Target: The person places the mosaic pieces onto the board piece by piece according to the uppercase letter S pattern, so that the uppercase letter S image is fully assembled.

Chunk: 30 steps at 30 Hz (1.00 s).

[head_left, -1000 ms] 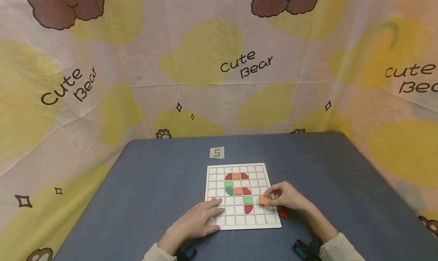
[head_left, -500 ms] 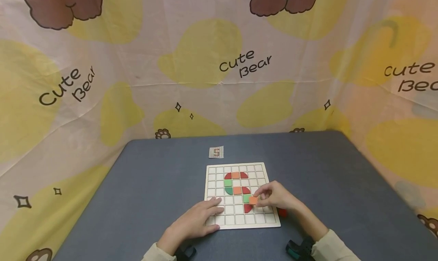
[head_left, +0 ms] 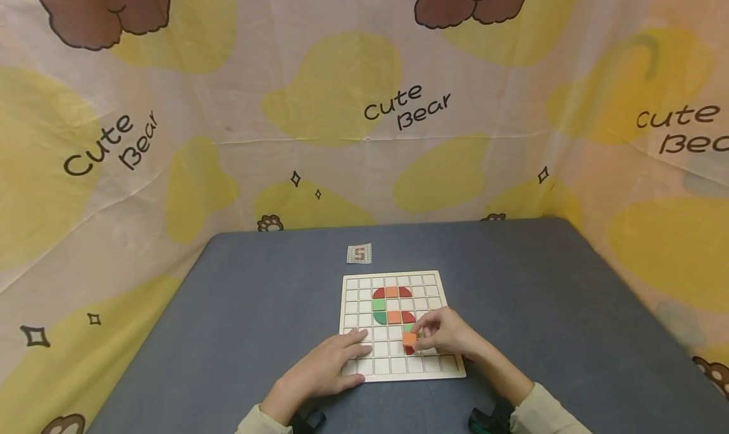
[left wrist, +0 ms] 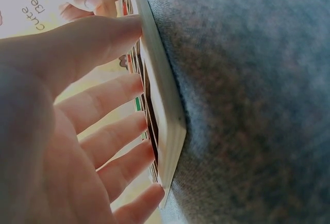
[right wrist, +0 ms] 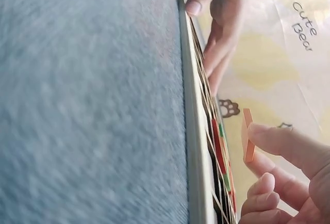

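A white grid board (head_left: 421, 364) lies on the table, with red, orange and green tiles set in its cells in a curving pattern. My left hand (head_left: 326, 365) rests on the board's left front part, fingers spread; the left wrist view shows the fingertips (left wrist: 135, 30) along its edge. In my right hand (head_left: 447, 331) an orange square tile (head_left: 409, 340) is pinched between thumb and finger. The right wrist view shows this tile (right wrist: 249, 135) held above the board, apart from it. In the head view it covers part of a red quarter-round tile (head_left: 409, 351).
Behind the board lies a small pattern card (head_left: 359, 254) with a similar figure. A red piece (head_left: 468, 358) shows partly beside the board's right edge, under the right forearm. A printed cloth (head_left: 336, 105) hangs around the blue-grey table (head_left: 273, 295).
My right hand has carried the orange tile leftward from the board's right side, then slightly toward the front, over the red quarter-round tile. The left hand has stayed in place.
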{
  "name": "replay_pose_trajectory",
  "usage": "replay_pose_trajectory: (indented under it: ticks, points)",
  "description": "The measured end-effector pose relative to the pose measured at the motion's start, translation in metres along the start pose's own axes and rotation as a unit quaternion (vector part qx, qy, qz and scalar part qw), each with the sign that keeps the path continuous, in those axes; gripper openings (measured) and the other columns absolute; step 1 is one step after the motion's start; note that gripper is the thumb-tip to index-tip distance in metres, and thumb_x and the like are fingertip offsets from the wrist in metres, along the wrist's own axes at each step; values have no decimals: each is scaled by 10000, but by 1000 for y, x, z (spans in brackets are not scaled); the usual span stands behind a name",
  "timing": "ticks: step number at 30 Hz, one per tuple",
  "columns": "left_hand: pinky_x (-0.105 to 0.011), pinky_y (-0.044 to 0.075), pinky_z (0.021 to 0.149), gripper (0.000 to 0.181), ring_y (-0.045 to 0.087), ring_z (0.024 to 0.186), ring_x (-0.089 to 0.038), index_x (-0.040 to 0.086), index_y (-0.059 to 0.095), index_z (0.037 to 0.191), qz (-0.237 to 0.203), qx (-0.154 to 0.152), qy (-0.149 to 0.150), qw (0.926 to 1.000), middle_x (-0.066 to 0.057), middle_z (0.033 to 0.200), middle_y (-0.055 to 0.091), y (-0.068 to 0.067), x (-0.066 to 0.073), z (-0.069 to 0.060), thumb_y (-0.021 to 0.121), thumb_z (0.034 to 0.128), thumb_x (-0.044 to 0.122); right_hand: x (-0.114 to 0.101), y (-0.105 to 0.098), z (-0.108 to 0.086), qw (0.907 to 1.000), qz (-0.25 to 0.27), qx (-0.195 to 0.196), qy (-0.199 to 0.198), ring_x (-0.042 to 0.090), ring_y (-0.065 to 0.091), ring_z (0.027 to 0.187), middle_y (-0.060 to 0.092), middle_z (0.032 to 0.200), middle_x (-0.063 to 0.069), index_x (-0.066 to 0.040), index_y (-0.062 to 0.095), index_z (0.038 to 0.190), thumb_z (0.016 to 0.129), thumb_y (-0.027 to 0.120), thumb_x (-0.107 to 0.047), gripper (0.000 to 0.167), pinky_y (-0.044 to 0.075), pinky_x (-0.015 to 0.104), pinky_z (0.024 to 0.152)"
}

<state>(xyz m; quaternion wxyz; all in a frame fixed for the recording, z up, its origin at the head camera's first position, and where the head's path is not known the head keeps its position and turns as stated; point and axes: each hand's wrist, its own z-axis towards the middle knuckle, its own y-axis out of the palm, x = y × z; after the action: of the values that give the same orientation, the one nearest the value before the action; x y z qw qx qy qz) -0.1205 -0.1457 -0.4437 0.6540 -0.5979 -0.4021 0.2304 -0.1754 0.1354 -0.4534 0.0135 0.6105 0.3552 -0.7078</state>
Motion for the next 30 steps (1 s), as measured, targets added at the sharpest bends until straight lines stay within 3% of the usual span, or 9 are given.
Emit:
replay_pose_trajectory:
  ticks: [7,14,30]
  points:
    - [-420,426,1107,470,476,1377,-260,189,609,1297,-25,18,0,10000,-44,1473,509,0,0,-1,672,864,361,-4,7,4,9994,-260,8,-214,-24,410,515,532,574,9,10,743,867,709,817,-121,218,344,143,474]
    - [-417,427,1107,465,483,1370,-263,180,611,1291,6,80,50,10000,-50,1469,513,0,-1,-1,669,866,357,-10,14,6,9989,-467,90,-32,-13,405,527,510,580,-42,-15,756,865,698,823,-122,210,344,150,489]
    - [-426,425,1109,472,479,1376,-260,183,607,1299,-11,39,16,10000,-43,1473,510,-1,1,-1,670,865,358,-15,26,10,9944,-1025,238,-17,5,401,534,535,585,-30,-42,748,825,678,838,-106,184,345,164,494]
